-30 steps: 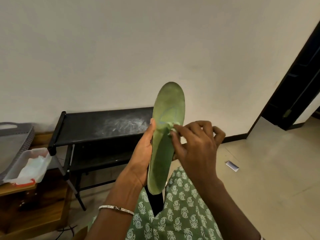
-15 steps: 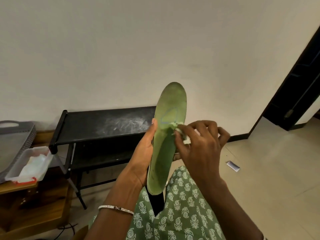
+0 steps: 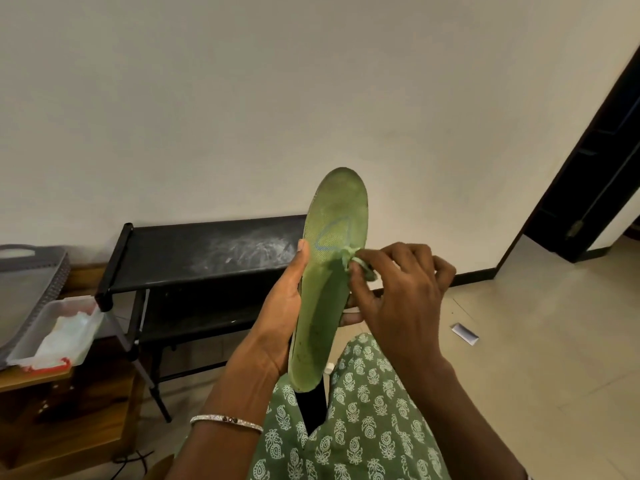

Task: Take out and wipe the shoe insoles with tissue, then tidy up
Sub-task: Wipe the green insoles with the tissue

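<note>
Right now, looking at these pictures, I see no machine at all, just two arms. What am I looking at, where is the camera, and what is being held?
There is no robot here: a person works with bare hands. The one camera sits on their head, looking forward and down, so you see their own arms from above. The left hand grips a green insole upright by its edge. The right hand pinches a small wad of tissue against the insole's face, near a blue outline. Behind stands a black rack with a dusty top. At the left a clear plastic tub holds something white and crumpled. A small white slip lies on the floor.
</note>
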`<state>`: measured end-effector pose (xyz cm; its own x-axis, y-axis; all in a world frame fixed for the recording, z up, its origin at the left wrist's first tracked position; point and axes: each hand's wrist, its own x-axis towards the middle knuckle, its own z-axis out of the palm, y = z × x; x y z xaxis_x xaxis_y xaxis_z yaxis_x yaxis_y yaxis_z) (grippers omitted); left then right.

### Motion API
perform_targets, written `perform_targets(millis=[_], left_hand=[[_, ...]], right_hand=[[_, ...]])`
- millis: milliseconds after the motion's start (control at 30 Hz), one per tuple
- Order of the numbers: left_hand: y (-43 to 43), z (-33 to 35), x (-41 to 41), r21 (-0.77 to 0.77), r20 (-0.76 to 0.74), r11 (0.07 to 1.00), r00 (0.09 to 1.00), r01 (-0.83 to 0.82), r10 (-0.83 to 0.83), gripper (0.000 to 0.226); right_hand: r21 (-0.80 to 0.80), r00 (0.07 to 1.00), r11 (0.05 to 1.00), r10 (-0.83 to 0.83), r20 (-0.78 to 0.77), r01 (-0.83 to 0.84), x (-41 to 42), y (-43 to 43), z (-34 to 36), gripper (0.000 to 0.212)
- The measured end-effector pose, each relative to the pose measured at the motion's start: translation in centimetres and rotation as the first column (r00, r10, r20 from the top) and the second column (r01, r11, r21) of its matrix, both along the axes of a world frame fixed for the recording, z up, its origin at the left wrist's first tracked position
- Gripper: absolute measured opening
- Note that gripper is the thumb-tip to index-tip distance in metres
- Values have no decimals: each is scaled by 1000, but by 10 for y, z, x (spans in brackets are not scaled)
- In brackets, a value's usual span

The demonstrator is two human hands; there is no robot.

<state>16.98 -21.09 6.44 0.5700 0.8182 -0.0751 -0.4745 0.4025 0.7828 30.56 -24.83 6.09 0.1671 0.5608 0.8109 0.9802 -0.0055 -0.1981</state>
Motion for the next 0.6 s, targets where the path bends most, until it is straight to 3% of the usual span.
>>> perform_targets(millis=[133, 300, 500, 600], left_hand=[[-2, 2, -1, -5, 10, 1000, 1000, -4, 4, 63], [-1, -1, -4, -48, 55, 998, 998, 29, -26, 69], [0, -1, 0, 38, -37, 999, 999, 25, -24, 66], [-1, 0, 1, 50, -35, 999, 999, 16, -14, 64]], right_hand=[[-19, 999, 999, 44, -24, -44, -4, -1, -3, 13], [-47, 984, 987, 159, 80, -156, -19, -16, -21, 15], [15, 1000, 1000, 10, 8, -10, 9, 6, 4, 10], [5, 999, 999, 34, -31, -34, 5, 5, 1, 11]])
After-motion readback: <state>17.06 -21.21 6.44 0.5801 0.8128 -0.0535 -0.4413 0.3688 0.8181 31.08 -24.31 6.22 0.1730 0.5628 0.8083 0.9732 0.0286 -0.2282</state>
